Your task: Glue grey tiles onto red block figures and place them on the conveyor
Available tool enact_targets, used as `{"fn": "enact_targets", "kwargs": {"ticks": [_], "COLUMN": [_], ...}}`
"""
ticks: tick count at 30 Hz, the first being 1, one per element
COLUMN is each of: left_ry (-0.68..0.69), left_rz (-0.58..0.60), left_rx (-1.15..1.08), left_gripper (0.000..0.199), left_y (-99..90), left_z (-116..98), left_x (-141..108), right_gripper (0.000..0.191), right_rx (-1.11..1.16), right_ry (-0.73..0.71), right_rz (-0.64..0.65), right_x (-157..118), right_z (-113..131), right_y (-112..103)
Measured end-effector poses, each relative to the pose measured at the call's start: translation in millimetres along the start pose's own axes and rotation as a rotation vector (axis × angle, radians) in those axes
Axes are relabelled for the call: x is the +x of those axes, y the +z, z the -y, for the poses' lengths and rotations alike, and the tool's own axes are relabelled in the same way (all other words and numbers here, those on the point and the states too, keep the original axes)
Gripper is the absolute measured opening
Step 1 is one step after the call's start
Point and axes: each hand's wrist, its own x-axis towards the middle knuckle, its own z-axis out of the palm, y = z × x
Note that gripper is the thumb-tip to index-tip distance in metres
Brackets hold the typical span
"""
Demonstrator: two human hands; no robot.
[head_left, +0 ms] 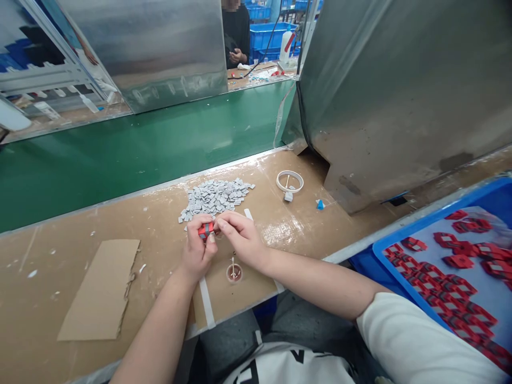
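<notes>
My left hand (199, 248) is closed around a small red part with dark grey bands (206, 231), possibly a toy car body. Against its right end, the fingers of my right hand (242, 239) are pinched together; whatever they hold is hidden. Just beyond both hands lies a pile of small flat grey pieces (218, 196). Below them on the table stands a small round cup (234, 273) with reddish contents and a thin white stick in it.
A torn cardboard sheet (98, 290) lies at left. Right of the pile are a white tape ring (290, 182) and a blue piece (320, 205). A blue tray (378, 246) holds many red parts at right. Metal panels (400, 80) rise behind; a person (237, 34) sits across.
</notes>
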Motion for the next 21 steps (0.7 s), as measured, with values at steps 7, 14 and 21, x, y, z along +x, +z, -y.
{"fn": "enact_targets", "kwargs": {"ticks": [7,14,21], "left_ry": [-0.283,-0.472,-0.312], "left_rz": [0.106,-0.009,-0.028], "left_rx": [-0.042,-0.262,-0.247], "left_gripper": [0.03,0.036,0.038], "left_y": [-10.5,-8.4,-12.5], "left_z": [-0.3,-5.6,-14.0], "left_x": [1.6,4.3,7.8], "right_gripper": [0.04,0.042,0.061], "right_rx": [0.075,0.038,0.212], "right_ry": [0.154,0.235,0.383], "right_rz": [0.095,0.108,0.228], "right_x": [13.3,14.3,16.1], "right_z": [-11.2,-25.8,-37.3], "right_y": [-5.3,-5.8,-6.5]}}
